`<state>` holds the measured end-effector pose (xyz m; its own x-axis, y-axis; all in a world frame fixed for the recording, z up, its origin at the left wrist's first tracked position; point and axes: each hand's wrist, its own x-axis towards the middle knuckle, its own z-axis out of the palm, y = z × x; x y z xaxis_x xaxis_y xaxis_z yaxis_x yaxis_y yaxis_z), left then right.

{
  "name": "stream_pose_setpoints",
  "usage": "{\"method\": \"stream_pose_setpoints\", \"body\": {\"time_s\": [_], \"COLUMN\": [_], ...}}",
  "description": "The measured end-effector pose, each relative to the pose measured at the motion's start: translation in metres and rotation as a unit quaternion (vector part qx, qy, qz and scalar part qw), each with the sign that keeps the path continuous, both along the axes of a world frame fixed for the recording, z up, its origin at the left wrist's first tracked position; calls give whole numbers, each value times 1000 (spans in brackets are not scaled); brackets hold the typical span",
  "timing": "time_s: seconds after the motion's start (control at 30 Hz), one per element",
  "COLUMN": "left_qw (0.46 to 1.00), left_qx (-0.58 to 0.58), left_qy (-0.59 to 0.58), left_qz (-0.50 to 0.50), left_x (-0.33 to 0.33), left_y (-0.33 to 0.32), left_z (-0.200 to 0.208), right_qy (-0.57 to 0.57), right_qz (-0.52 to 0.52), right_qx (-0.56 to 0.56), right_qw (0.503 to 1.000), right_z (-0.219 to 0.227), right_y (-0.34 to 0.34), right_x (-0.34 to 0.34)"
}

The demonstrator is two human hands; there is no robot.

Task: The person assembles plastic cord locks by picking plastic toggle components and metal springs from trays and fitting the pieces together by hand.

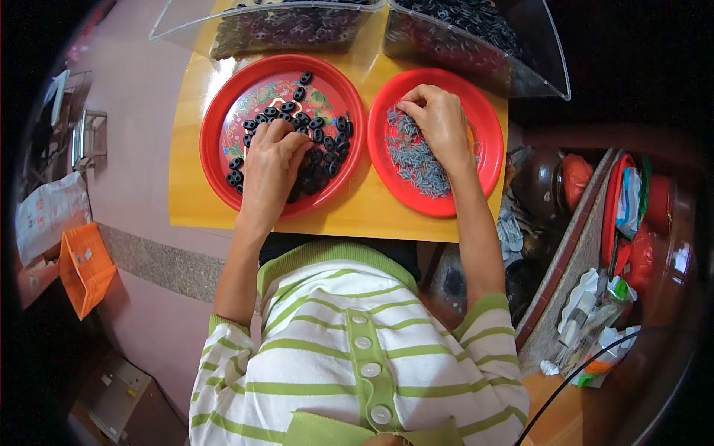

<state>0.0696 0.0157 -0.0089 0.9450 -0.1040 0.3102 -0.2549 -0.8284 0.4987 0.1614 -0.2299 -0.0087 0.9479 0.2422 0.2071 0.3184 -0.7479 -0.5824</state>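
Two round red trays lie side by side on a yellow table [190,204]. The left tray [210,175], with a flowered bottom, holds many small black oval pieces [317,135] with two round holes each. Over these my left hand [269,167] reaches down, its fingers curled together among the pieces; what they grip is hidden. A heap of thin grey screw-like pieces [420,167] lies in the right tray [487,111]. My right hand [440,126] is above that heap's far side, thumb and forefinger pinched together. Whatever sits in the pinch is too small to make out.
Beyond the trays stand two clear plastic bins, the left bin [282,16] with black oval pieces and the right bin [520,70] with dark thin pieces. An orange bag [85,267] is on the floor at left. A cluttered ledge [550,297] runs along the right.
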Motion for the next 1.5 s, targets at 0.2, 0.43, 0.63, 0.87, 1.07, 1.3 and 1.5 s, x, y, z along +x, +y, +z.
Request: {"method": "stream_pose_setpoints", "body": {"time_s": [0.2, 0.43, 0.63, 0.87, 1.07, 1.3, 1.5], "left_qw": [978, 576, 494, 571, 695, 639, 611], "left_qx": [-208, -775, -826, -773, -678, -719, -738], "left_qy": [-8, 260, 269, 275, 237, 271, 287], "left_qz": [-17, -6, -28, -34, 45, 28, 12], "left_x": [-9, -28, -33, -37, -42, -41, -41], "left_y": [-4, 2, 0, -3, -8, -9, -9], "left_z": [13, 8, 4, 9, 13, 25, 21], "right_qy": [66, 55, -49, 16, 164, 227, 247], "right_qz": [-25, -35, -49, -41, -20, 30, 46], "right_qx": [0, -70, -62, 139, 350, 456, 493], "right_qw": [997, 995, 996, 989, 922, 860, 833], "right_z": [1, 4, 5, 26, 38, 33, 26], "right_y": [8, 17, 10, 13, 36, 58, 74], "right_x": [2, 1, -5, -35, -70, -96, -101]}}
